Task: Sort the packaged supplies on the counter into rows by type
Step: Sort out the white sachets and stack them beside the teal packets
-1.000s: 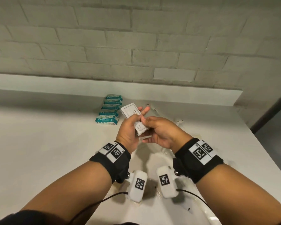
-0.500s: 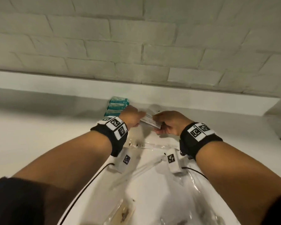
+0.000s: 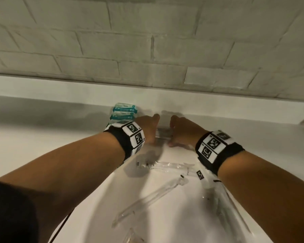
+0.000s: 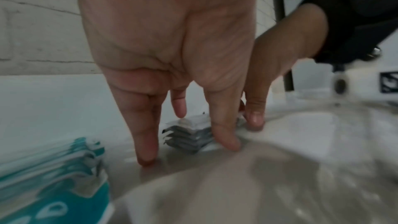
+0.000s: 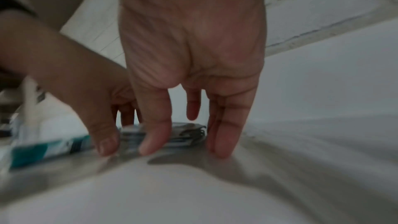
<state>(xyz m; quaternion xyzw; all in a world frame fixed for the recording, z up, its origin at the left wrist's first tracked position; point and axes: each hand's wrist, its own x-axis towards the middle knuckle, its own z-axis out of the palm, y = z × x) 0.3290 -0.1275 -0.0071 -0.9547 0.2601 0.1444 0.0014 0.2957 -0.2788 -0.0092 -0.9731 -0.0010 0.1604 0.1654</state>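
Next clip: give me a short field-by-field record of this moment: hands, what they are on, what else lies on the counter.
left hand: fingers straight, pointing down, tips at the left edge of the small packet stack
right hand: fingers straight, pointing down, tips at the stack's right edge
packet stack: several thin grey-white packets piled flat on the counter, between the two hands
teal packets: a row near the back wall, left of the stack
clear wrapped items: loose on the counter, nearer the person
lifted items: none seen
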